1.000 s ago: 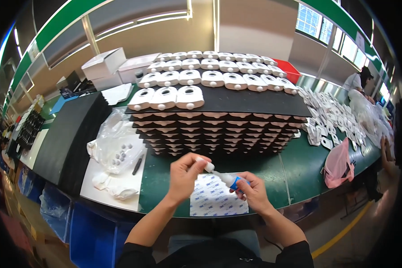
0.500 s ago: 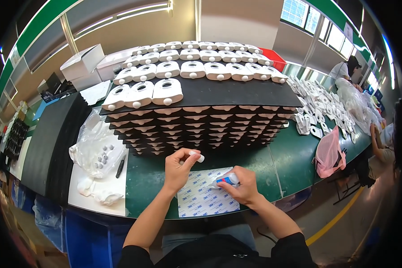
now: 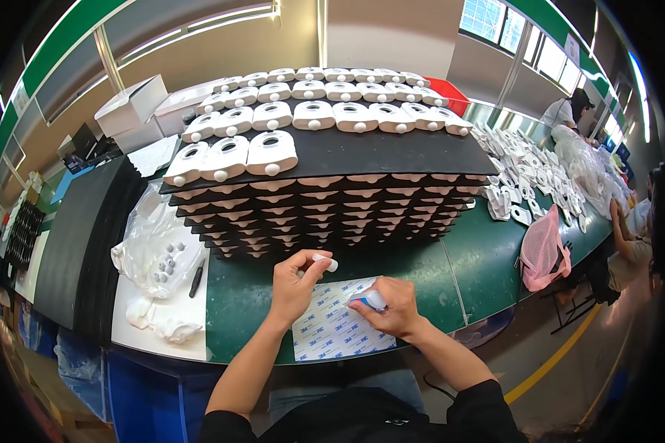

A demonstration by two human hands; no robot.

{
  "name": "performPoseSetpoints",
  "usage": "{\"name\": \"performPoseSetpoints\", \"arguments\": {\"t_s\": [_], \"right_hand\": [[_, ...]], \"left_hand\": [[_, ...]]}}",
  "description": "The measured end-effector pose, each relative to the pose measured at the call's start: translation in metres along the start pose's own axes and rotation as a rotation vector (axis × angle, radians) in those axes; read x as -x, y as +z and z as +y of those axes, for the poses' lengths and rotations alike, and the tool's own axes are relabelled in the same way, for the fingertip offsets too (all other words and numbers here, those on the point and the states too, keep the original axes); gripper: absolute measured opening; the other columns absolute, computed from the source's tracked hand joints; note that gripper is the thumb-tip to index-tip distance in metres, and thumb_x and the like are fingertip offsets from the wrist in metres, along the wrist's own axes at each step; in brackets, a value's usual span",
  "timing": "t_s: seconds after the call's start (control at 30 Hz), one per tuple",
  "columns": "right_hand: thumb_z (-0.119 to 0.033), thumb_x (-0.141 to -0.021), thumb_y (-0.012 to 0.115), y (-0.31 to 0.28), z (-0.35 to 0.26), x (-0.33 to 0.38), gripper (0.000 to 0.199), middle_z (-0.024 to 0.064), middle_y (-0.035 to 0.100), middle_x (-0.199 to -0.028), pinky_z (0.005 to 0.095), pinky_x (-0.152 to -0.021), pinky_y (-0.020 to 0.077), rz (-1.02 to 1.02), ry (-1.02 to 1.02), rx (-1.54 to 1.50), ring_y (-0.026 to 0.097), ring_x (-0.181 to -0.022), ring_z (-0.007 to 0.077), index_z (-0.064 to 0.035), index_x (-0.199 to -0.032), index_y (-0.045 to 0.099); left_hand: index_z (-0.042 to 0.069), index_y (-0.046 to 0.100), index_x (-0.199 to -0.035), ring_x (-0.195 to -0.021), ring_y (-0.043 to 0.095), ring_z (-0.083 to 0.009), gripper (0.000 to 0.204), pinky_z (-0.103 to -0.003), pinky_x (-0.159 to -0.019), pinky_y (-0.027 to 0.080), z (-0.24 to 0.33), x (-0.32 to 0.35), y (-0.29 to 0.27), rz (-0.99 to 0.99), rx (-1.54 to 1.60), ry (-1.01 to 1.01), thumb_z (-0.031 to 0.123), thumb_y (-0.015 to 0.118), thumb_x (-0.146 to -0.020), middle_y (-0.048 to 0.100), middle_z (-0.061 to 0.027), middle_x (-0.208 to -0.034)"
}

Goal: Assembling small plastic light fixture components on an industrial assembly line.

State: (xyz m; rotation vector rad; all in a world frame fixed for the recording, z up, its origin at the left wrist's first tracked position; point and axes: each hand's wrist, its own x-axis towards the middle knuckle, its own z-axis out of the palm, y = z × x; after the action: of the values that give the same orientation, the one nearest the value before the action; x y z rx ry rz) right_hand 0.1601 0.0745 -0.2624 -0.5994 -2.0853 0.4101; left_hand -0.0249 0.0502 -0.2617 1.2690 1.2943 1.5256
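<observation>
Between the thumb and fingers of my left hand [image 3: 291, 288] is a small white rounded piece [image 3: 326, 262], held above the far edge of a printed sheet. My right hand [image 3: 397, 308] is wrapped round a small white squeeze bottle with a blue label [image 3: 371, 300], tilted with its narrow end toward the sheet. That white sheet with blue print [image 3: 331, 325] lies flat on the green table [image 3: 251, 310] beneath both hands. Just beyond them rises a stack of black boards [image 3: 362, 159], with white moulded parts [image 3: 272, 153] in rows on top and between its layers.
To the left, a clear plastic bag [image 3: 151, 236] holds small grey-white pieces, beside a black pen-like tool [image 3: 196, 282]. More black boards [image 3: 81, 244] stand farther left. Loose white parts [image 3: 528, 173] and a pink mesh bag [image 3: 544, 251] lie right. Another person [image 3: 628, 236] is at far right.
My right hand has tipped the squeeze bottle, so less of its blue label shows, and rolled over slightly. The left hand keeps its pinch, the white piece barely shifting.
</observation>
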Motion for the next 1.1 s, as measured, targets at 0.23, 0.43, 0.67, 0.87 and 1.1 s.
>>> {"name": "performPoseSetpoints", "arguments": {"t_s": [0.23, 0.43, 0.67, 0.87, 1.1], "right_hand": [[-0.02, -0.065, 0.075, -0.001, 0.004, 0.002, 0.027, 0.0077, 0.052, -0.054, 0.0306, -0.041, 0.0372, -0.003, 0.006, 0.009, 0.05, -0.044, 0.0237, -0.0054, -0.062, 0.052], [-0.016, -0.068, 0.073, -0.001, 0.006, 0.006, 0.02, 0.0079, 0.055, -0.057, 0.0275, -0.044, 0.0394, 0.095, 0.171, -0.138, 0.053, -0.047, 0.0194, -0.004, -0.067, 0.057], [-0.016, -0.082, 0.063, -0.011, 0.01, 0.01, 0.015, 0.0002, 0.057, -0.071, 0.0188, -0.056, 0.0406, 0.297, 0.549, -0.579, 0.049, -0.063, 0.0045, -0.0019, -0.083, 0.056], [-0.014, -0.081, 0.064, -0.003, 0.011, 0.011, 0.017, -0.0011, 0.056, -0.074, 0.0162, -0.053, 0.0381, 0.292, 0.602, -0.669, 0.047, -0.063, 0.0021, -0.002, -0.09, 0.055], [-0.015, -0.077, 0.067, -0.006, 0.007, 0.012, 0.021, 0.001, 0.06, -0.076, 0.0179, -0.052, 0.0431, 0.013, 0.576, -0.607, 0.055, -0.064, 0.0046, -0.0013, -0.091, 0.058]], "left_hand": [[-0.001, 0.062, -0.095, -0.065, 0.05, -0.0061, 0.021, -0.018, -0.059, 0.04, -0.002, -0.003, 0.001, -0.015, -0.041, -0.005, 0.015, 0.056, -0.084, 0.062, -0.0025, -0.077], [0.0, 0.063, -0.097, -0.061, 0.048, -0.0051, 0.021, -0.017, -0.056, 0.038, -0.003, -0.005, 0.0, -0.042, -0.01, -0.051, 0.016, 0.054, -0.085, 0.063, -0.0031, -0.078], [0.001, 0.062, -0.098, -0.046, 0.031, -0.001, 0.021, -0.016, -0.04, 0.024, -0.001, -0.005, -0.005, -0.071, 0.339, -0.365, 0.017, 0.055, -0.086, 0.056, 0.0003, -0.069], [0.0, 0.061, -0.099, -0.046, 0.03, -0.002, 0.022, -0.017, -0.04, 0.022, -0.002, -0.005, -0.003, -0.104, 0.5, -0.449, 0.017, 0.053, -0.088, 0.05, 0.0012, -0.069], [0.003, 0.066, -0.092, -0.054, 0.043, -0.0032, 0.017, -0.016, -0.048, 0.032, 0.003, 0.005, 0.01, -0.166, 0.064, -0.218, 0.004, 0.061, -0.075, 0.055, 0.0008, -0.067]]}}
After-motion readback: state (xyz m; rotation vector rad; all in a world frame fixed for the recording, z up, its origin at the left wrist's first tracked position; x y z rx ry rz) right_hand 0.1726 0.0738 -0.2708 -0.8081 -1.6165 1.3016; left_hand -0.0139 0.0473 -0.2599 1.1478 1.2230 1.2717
